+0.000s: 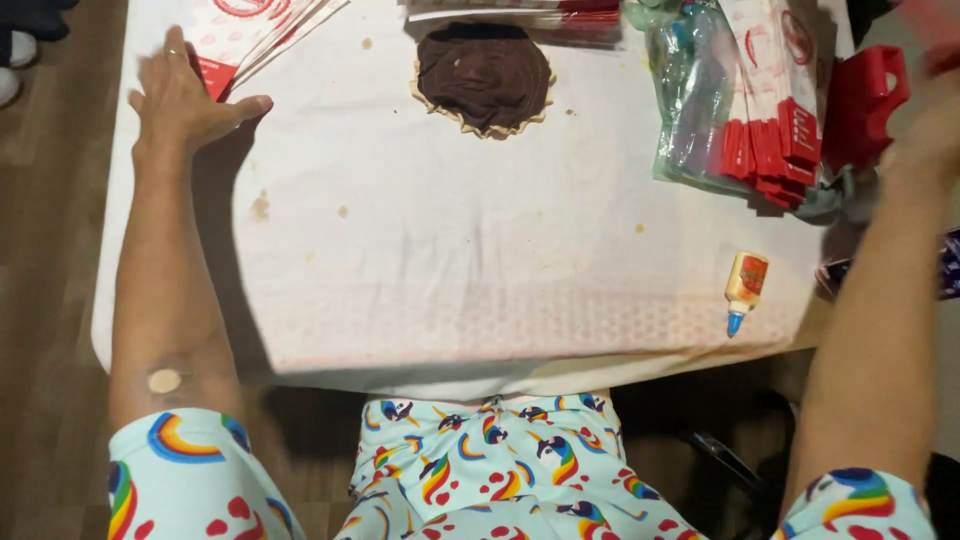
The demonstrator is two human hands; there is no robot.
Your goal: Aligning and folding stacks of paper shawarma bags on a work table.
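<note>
A white stained cloth covers the counter [500, 280]. The left hand [185, 95] lies flat, fingers spread, touching red-and-white paper bags [255, 30] left of the brown disc [485, 75]. The right hand [935, 125] is blurred beside a red plastic piece [865, 100]; its grip cannot be told. A glue bottle [745, 290] lies below

counter [480, 250] — white cloth, stained | brown round cake [484, 75] on scalloped paper, far middle | small glue bottle [745, 290] — blue tip, lying near right front edge | wooden floor [50, 300] left
</note>
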